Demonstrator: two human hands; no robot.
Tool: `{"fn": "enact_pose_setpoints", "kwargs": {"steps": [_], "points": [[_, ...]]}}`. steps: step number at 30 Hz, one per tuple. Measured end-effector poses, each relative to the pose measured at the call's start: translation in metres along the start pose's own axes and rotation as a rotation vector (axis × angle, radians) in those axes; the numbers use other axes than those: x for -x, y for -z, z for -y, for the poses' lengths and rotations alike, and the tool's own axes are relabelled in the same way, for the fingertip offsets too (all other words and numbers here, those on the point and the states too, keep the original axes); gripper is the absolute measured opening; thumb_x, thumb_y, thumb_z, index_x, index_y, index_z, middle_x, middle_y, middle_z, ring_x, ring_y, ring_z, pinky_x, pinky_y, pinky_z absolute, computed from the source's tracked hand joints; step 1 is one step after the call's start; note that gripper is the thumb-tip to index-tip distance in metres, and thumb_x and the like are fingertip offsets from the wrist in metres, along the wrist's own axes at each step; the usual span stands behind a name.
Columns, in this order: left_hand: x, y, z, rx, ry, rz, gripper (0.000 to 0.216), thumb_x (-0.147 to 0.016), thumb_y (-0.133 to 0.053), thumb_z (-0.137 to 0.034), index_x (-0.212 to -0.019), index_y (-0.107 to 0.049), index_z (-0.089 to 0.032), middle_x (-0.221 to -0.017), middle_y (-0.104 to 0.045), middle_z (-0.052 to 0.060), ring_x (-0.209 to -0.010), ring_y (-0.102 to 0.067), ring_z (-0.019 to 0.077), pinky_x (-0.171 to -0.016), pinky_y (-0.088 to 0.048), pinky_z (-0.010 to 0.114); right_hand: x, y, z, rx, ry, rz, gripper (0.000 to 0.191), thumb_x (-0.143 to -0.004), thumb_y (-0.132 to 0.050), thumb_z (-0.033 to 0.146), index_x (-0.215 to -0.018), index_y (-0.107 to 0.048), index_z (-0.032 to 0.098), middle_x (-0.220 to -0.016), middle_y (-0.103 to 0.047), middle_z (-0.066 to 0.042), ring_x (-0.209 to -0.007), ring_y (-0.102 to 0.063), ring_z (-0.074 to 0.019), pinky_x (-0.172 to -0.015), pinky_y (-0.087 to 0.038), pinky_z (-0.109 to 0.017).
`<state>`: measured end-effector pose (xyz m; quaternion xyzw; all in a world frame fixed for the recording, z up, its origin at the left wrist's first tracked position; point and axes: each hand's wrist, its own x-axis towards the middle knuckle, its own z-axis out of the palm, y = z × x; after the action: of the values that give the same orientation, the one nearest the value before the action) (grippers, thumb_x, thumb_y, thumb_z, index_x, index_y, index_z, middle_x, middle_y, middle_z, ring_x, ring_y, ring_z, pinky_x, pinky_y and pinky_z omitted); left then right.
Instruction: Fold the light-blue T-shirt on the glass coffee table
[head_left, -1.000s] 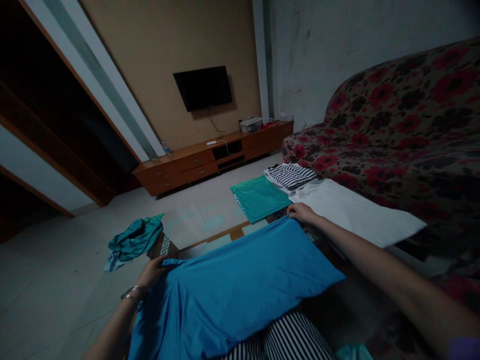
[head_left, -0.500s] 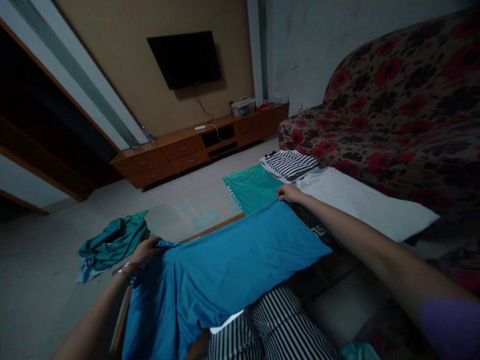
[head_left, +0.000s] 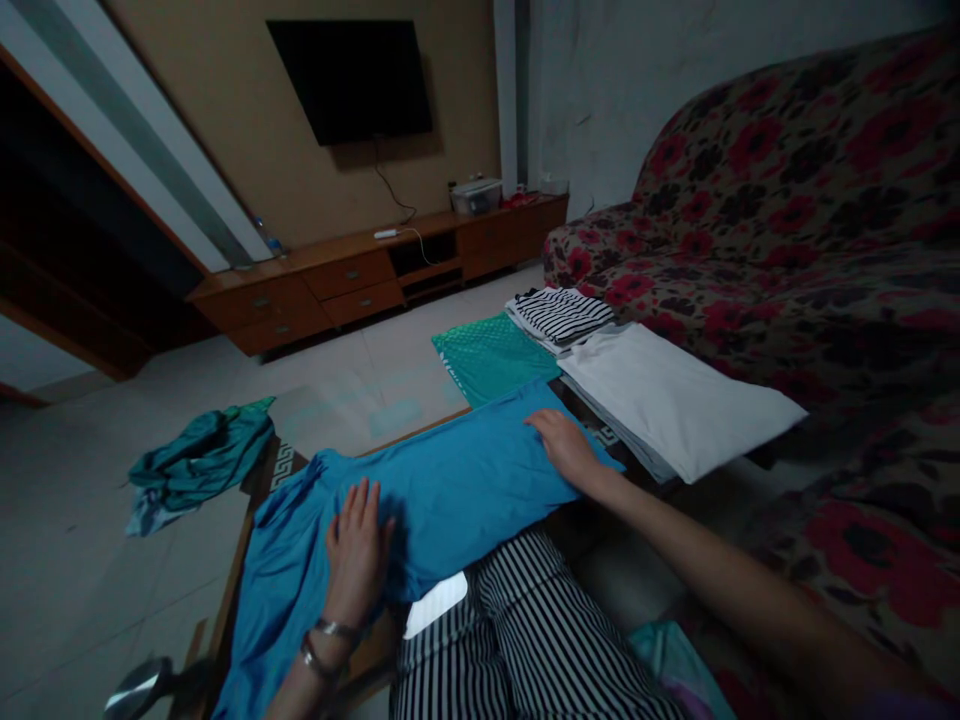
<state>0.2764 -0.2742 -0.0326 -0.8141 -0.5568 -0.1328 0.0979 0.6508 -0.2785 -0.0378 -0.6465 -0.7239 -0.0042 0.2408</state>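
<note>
A blue shirt [head_left: 457, 490] lies spread over the front of the low table, partly folded, its loose end hanging over the near left side. My left hand [head_left: 356, 550] rests on the cloth with fingers stretched out, left of the middle. Toward the shirt's right end, my right hand [head_left: 562, 445] lies flat on the fabric, fingers extended. Neither hand grips anything. Just beyond the shirt is a folded green garment [head_left: 495, 355], and to its right a stack of folded white clothes [head_left: 675, 400].
Folded black-and-white striped clothing [head_left: 562, 315] sits behind the white stack. A crumpled teal garment [head_left: 206, 455] lies at the table's left corner [head_left: 281, 465]. A flowered sofa [head_left: 780, 220] stands at right; a wooden cabinet [head_left: 352, 285] runs beneath the television [head_left: 352, 80].
Both hands have let go of the shirt's far edge and now lie on top of it. The raised cloth has come down onto the table.
</note>
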Motion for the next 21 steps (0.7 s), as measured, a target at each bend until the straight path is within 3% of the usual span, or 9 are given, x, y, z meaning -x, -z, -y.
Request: {"fn": "enact_pose_setpoints", "kwargs": {"steps": [3, 6, 10, 14, 17, 21], "points": [[0.047, -0.012, -0.013, 0.015, 0.036, -0.033, 0.063, -0.094, -0.030, -0.045, -0.144, -0.028, -0.007, -0.149, -0.033, 0.019, -0.138, -0.028, 0.0319, -0.105, -0.029, 0.053, 0.036, -0.023, 0.011, -0.019, 0.075, 0.016, 0.038, -0.092, -0.047, 0.023, -0.129, -0.055, 0.016, -0.137, -0.049, -0.013, -0.128, -0.043, -0.0249, -0.105, -0.038, -0.040], [0.072, -0.020, -0.001, -0.005, 0.022, -0.013, 0.072, -0.093, -0.023, -0.053, -0.146, -0.023, -0.003, -0.149, -0.030, 0.022, -0.139, -0.026, 0.0333, -0.105, -0.027, 0.055, 0.048, -0.030, -0.005, 0.033, 0.089, 0.089, 0.044, -0.091, -0.051, 0.030, -0.133, -0.052, 0.015, -0.143, -0.043, -0.012, -0.135, -0.036, -0.0270, -0.108, -0.034, -0.045], [0.084, -0.024, 0.029, -0.015, 0.005, 0.047, 0.077, -0.090, -0.025, -0.058, -0.144, -0.029, -0.002, -0.147, -0.033, 0.023, -0.138, -0.029, 0.0327, -0.107, -0.028, 0.051, 0.053, -0.020, -0.040, 0.094, 0.040, 0.102, 0.047, -0.093, -0.046, 0.033, -0.135, -0.050, 0.012, -0.144, -0.042, -0.013, -0.135, -0.035, -0.0259, -0.110, -0.032, -0.044], [0.091, -0.023, 0.053, 0.065, -0.025, 0.125, 0.071, -0.090, -0.034, -0.051, -0.144, -0.029, -0.006, -0.148, -0.034, 0.020, -0.139, -0.029, 0.0298, -0.110, -0.028, 0.048, 0.064, -0.015, -0.063, 0.145, 0.033, 0.072, 0.047, -0.095, -0.039, 0.036, -0.134, -0.050, 0.011, -0.143, -0.043, -0.013, -0.134, -0.038, -0.0261, -0.109, -0.034, -0.044], [0.095, -0.013, 0.058, 0.167, -0.020, 0.185, 0.065, -0.092, -0.035, -0.043, -0.146, -0.025, -0.009, -0.150, -0.032, 0.018, -0.140, -0.028, 0.0268, -0.112, -0.026, 0.047, 0.072, -0.020, -0.076, 0.180, 0.056, 0.057, 0.048, -0.096, -0.034, 0.035, -0.133, -0.051, 0.010, -0.142, -0.044, -0.014, -0.133, -0.038, -0.0265, -0.107, -0.035, -0.045], [0.104, 0.010, 0.049, 0.257, -0.010, 0.282, 0.056, -0.093, -0.039, -0.039, -0.144, -0.034, -0.016, -0.149, -0.034, 0.015, -0.140, -0.027, 0.0262, -0.111, -0.026, 0.050, 0.073, -0.026, -0.087, 0.226, 0.084, 0.040, 0.047, -0.095, -0.034, 0.035, -0.128, -0.056, 0.010, -0.137, -0.050, -0.017, -0.129, -0.043, -0.0280, -0.104, -0.039, -0.046]]}}
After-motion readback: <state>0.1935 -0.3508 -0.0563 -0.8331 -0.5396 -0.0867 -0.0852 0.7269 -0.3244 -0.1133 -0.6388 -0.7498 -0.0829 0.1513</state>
